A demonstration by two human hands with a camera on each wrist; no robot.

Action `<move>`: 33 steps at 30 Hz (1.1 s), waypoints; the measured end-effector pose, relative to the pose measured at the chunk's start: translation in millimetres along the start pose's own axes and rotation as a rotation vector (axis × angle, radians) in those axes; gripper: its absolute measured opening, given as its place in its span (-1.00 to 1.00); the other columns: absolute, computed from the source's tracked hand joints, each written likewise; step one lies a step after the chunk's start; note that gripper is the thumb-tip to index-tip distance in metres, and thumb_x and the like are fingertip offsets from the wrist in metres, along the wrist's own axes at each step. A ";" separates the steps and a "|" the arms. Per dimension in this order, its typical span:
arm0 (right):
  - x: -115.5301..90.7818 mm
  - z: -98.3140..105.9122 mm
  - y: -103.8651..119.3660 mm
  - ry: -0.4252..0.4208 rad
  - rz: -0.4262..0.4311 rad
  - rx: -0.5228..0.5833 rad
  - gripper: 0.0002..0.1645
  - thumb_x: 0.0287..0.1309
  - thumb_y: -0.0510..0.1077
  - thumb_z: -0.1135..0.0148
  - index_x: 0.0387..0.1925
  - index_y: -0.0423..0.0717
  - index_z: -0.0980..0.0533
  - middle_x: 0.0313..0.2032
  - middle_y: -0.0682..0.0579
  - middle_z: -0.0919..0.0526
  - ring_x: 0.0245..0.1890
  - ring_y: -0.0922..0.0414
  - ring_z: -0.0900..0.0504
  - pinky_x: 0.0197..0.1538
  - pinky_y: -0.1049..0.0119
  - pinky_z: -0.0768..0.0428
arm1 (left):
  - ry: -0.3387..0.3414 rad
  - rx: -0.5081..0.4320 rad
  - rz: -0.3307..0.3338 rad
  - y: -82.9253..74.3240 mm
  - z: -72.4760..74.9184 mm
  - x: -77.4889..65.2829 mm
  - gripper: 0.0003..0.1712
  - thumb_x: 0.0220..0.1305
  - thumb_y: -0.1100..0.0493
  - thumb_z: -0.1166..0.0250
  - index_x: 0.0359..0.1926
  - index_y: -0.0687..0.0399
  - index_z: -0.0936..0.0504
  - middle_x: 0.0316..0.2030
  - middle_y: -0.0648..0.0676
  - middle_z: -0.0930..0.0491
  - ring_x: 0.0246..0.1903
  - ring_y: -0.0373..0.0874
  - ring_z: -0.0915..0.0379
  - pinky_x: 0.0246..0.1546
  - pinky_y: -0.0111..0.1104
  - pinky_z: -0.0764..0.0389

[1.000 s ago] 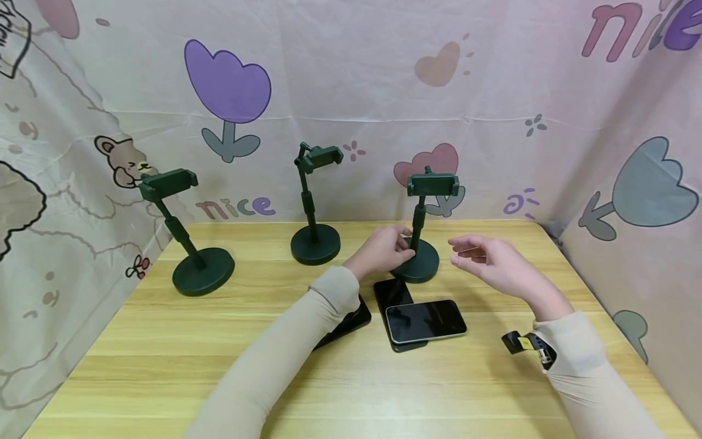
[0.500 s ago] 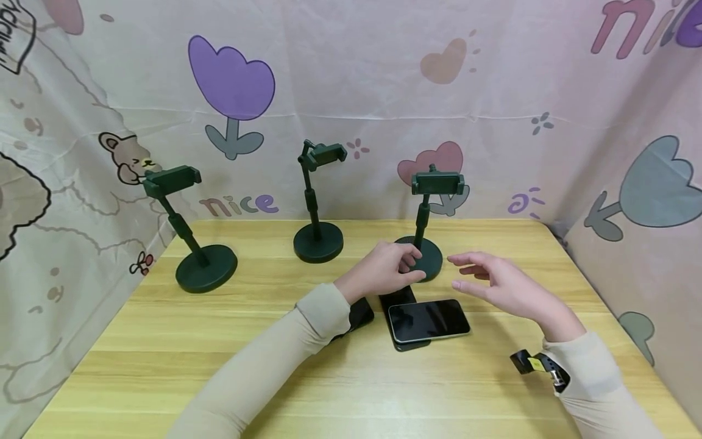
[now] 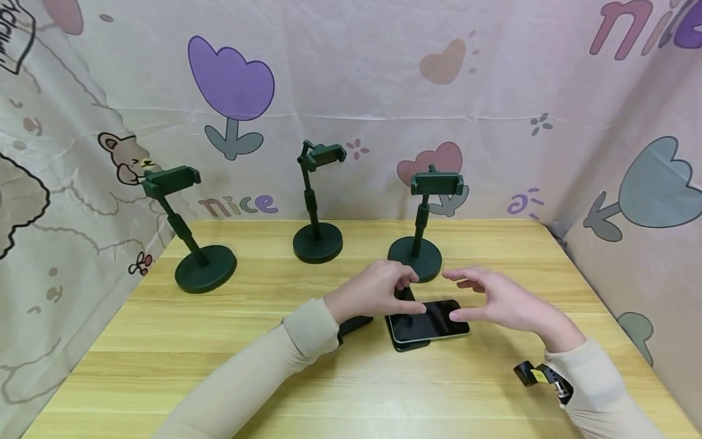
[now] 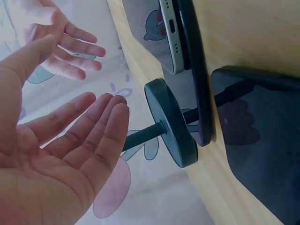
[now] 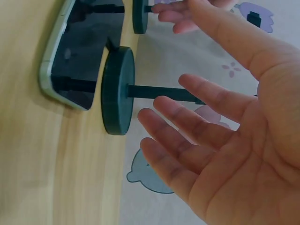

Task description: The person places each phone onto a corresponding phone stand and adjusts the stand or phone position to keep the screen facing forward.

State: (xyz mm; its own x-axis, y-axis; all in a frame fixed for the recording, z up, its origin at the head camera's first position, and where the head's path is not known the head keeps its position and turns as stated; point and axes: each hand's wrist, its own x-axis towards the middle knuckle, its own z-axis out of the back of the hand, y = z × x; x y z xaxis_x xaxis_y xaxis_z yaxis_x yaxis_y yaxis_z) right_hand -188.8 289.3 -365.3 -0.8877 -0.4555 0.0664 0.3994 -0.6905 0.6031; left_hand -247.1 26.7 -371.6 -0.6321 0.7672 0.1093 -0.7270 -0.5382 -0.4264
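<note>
My left hand hovers over the left end of a silver-edged smartphone, holding nothing. Over that phone's right end, my right hand is held with thumb and fingers apart and nothing between them. The silver-edged phone lies across a dark smartphone. Another black smartphone is partly hidden by my left wrist. Just beyond both hands stands a dark green phone stand with its clamp vacant. In the right wrist view my right hand's fingers extend past the stand's round base, apart from it.
Two more green phone stands stand farther left, one near the back middle and one leaning at the left. The wooden table ends at a patterned cloth backdrop behind and at the sides.
My left hand has let go of the right stand's base and come toward me over the phones. The right hand has also drawn nearer to the silver-edged phone. The stands stay put.
</note>
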 end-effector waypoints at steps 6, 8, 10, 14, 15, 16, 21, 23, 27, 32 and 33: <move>-5.4 -9.6 -2.6 0.015 -0.022 0.005 0.04 -0.15 0.29 -0.43 0.33 -0.07 -0.32 0.22 -0.08 -0.41 0.13 -0.09 -0.44 0.11 -0.09 -0.42 | 0.032 0.019 -0.002 -4.0 -2.4 -8.2 -0.23 -0.01 -0.40 -0.32 0.06 0.04 -0.61 -0.18 -0.05 -0.60 -0.21 -0.28 -0.48 -0.18 -0.55 -0.49; -7.1 -13.5 -2.3 0.024 -0.030 -0.008 0.06 -0.17 0.31 -0.44 0.33 -0.06 -0.32 0.22 -0.09 -0.40 0.14 -0.11 -0.43 0.09 -0.10 -0.43 | 0.032 0.028 -0.008 -5.6 -3.8 -10.1 -0.22 -0.01 -0.40 -0.32 0.06 0.06 -0.61 -0.17 -0.04 -0.61 -0.20 -0.26 -0.49 -0.18 -0.54 -0.49; -8.6 -17.1 -1.7 0.030 -0.036 -0.035 0.05 -0.17 0.33 -0.43 0.33 -0.05 -0.33 0.22 -0.08 -0.40 0.14 -0.12 -0.42 0.09 -0.11 -0.43 | 0.040 0.038 -0.008 -6.8 -5.6 -12.2 -0.20 -0.02 -0.42 -0.32 0.07 0.06 -0.61 -0.16 -0.03 -0.61 -0.19 -0.25 -0.49 -0.18 -0.54 -0.49; -10.0 -23.1 -2.7 0.023 -0.044 -0.082 0.04 -0.17 0.36 -0.40 0.32 -0.03 -0.35 0.22 -0.07 -0.40 0.15 -0.12 -0.40 0.09 -0.13 -0.41 | 0.053 0.055 0.007 -7.7 -9.1 -16.5 -0.18 -0.05 -0.42 -0.33 0.08 0.06 -0.60 -0.13 -0.03 -0.60 -0.19 -0.28 -0.46 -0.17 -0.52 -0.50; -10.1 -24.3 -3.3 0.018 -0.048 -0.088 0.03 -0.17 0.36 -0.41 0.31 -0.02 -0.35 0.22 -0.07 -0.39 0.16 -0.12 -0.39 0.10 -0.13 -0.41 | 0.055 0.061 0.013 -7.4 -10.1 -17.6 -0.18 -0.06 -0.43 -0.33 0.08 0.05 -0.60 -0.13 -0.03 -0.59 -0.20 -0.29 -0.44 -0.17 -0.52 -0.50; -10.0 -25.7 -4.0 0.014 -0.053 -0.090 0.03 -0.17 0.35 -0.42 0.31 -0.02 -0.36 0.23 -0.07 -0.38 0.17 -0.11 -0.38 0.11 -0.13 -0.40 | 0.055 0.067 0.016 -7.1 -11.1 -18.7 -0.18 -0.06 -0.43 -0.33 0.07 0.04 -0.60 -0.14 -0.03 -0.59 -0.23 -0.30 -0.43 -0.20 -0.52 -0.50; -9.3 -29.5 -7.0 0.014 -0.055 -0.088 0.04 -0.19 0.27 -0.48 0.33 -0.03 -0.34 0.26 -0.10 -0.33 0.22 -0.09 -0.32 0.15 -0.13 -0.35 | 0.043 0.119 0.025 -6.6 -16.0 -24.0 -0.13 -0.11 -0.50 -0.29 0.07 -0.01 -0.58 -0.17 -0.04 -0.55 -0.33 -0.30 -0.38 -0.34 -0.52 -0.47; -8.7 -30.7 -7.8 0.019 -0.047 -0.092 0.05 -0.19 0.26 -0.48 0.34 -0.04 -0.32 0.26 -0.11 -0.32 0.22 -0.09 -0.31 0.15 -0.13 -0.35 | 0.033 0.152 0.023 -7.8 -17.5 -26.1 -0.10 -0.12 -0.52 -0.28 0.09 -0.01 -0.57 -0.16 -0.04 -0.52 -0.34 -0.29 -0.37 -0.36 -0.51 -0.46; -7.7 -33.0 -8.3 0.022 -0.039 -0.116 0.06 -0.21 0.26 -0.49 0.33 -0.04 -0.33 0.23 -0.09 -0.33 0.20 -0.08 -0.33 0.12 -0.11 -0.39 | 0.024 0.204 0.032 -9.8 -20.8 -28.3 -0.05 -0.16 -0.54 -0.29 0.12 0.00 -0.56 -0.12 -0.03 -0.49 -0.28 -0.26 -0.36 -0.30 -0.46 -0.50; -5.5 -33.8 -9.7 0.025 -0.029 -0.148 0.06 -0.23 0.22 -0.53 0.32 -0.07 -0.34 0.21 -0.06 -0.36 0.16 -0.03 -0.36 0.10 -0.03 -0.43 | 0.053 0.263 0.064 -11.6 -26.1 -29.6 0.00 -0.20 -0.57 -0.29 0.16 -0.02 -0.54 -0.08 -0.02 -0.48 -0.24 -0.22 -0.36 -0.22 -0.37 -0.53; -4.9 -33.8 -10.1 0.028 -0.029 -0.152 0.05 -0.23 0.19 -0.53 0.32 -0.08 -0.35 0.20 -0.05 -0.37 0.16 -0.03 -0.37 0.10 -0.02 -0.43 | 0.059 0.273 0.066 -11.7 -27.3 -29.8 0.01 -0.21 -0.57 -0.29 0.16 -0.02 -0.54 -0.09 -0.02 -0.48 -0.25 -0.22 -0.35 -0.24 -0.37 -0.54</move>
State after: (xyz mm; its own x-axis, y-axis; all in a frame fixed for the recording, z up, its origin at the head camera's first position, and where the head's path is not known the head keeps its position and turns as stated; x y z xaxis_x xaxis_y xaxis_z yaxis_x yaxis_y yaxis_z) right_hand -180.8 279.5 -398.6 -0.8935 -0.4483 0.0275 0.4059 -0.7798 0.4766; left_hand -212.4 19.6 -394.4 -0.6698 0.7418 0.0334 -0.7350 -0.6559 -0.1719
